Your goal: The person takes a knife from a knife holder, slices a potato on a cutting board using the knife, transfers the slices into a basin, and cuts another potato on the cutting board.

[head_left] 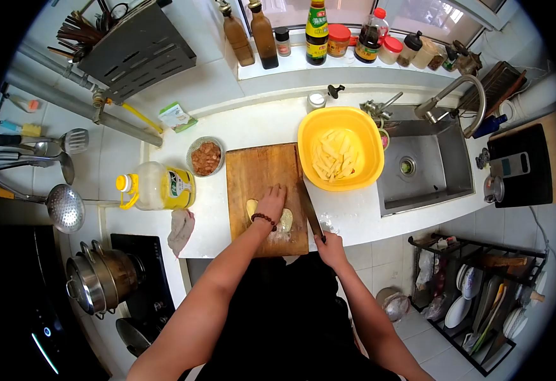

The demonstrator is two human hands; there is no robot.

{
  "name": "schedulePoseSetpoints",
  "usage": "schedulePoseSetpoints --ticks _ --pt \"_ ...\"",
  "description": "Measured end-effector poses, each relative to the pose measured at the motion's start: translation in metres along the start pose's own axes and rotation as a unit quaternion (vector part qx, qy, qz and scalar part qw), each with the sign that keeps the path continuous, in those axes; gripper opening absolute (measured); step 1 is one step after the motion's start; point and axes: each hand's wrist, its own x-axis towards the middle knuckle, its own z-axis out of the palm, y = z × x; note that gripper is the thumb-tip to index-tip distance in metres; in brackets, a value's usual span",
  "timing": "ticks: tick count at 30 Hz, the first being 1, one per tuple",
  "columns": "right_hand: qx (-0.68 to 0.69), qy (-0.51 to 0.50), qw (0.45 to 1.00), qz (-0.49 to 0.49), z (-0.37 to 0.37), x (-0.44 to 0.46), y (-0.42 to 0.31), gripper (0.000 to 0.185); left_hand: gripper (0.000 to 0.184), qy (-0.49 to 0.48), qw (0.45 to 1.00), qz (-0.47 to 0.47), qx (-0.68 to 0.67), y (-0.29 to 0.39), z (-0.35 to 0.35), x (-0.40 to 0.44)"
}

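Note:
My left hand (270,204), with a beaded bracelet at the wrist, lies flat on the wooden cutting board (259,166), fingers stretched toward its far side. Pale yellow slices, apparently potato, show on both sides of it: one slice (251,207) to the left and another slice (286,220) to the right. Whatever is under the palm is hidden. My right hand (331,249) grips a kitchen knife (311,208) by its handle, the blade pointing away from me along the board's right edge. Beyond it stands a yellow basin (373,130) with pale yellow strips (335,155) inside.
Left of the board are a bowl of brown meat pieces (205,158), an oil jug (164,186) and a grey cloth (180,232). A steel sink (427,184) is at right. Bottles and jars, including a sauce bottle (317,35), line the sill. A pot (103,279) sits on the stove.

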Motion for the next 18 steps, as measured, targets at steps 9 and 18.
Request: schedulePoseSetpoints --ticks 9,18 --pt "0.004 0.018 0.999 -0.046 0.002 0.008 0.015 0.032 0.031 0.078 0.982 -0.052 -0.166 0.002 -0.023 -0.015" --pt "0.01 -0.014 0.999 -0.037 0.0 0.012 0.017 0.032 0.042 0.12 0.911 -0.235 -0.316 0.025 -0.013 -0.026"
